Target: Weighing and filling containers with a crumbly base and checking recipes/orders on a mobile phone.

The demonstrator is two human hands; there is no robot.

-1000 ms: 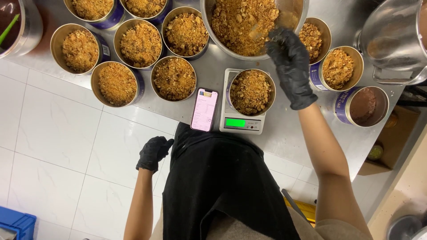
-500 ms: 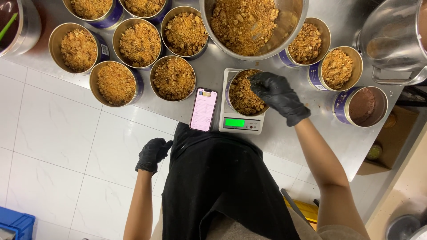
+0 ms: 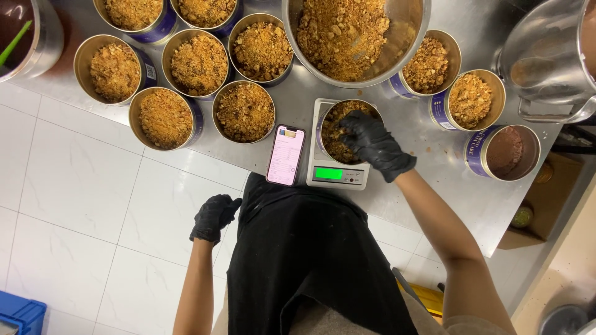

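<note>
The gloved right hand point(image 3: 374, 144) is pressing bunched fingers into the crumb-filled tin point(image 3: 338, 130) on the scale point(image 3: 335, 170), while the left hand point(image 3: 213, 217) is hanging loosely curled.

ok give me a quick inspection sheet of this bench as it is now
surface: steel table, crumbs scattered by the scale.
job's things: tin of brown crumbs on a scale with green display; big mixing bowl of crumbs behind.
clutter: filled tins, phone, metal jug.
grippers: right hand, black glove, in the tin; left hand, gloved, hangs off the table.
cables: nothing seen.
surroundings: white tiled floor, blue crate.
</note>
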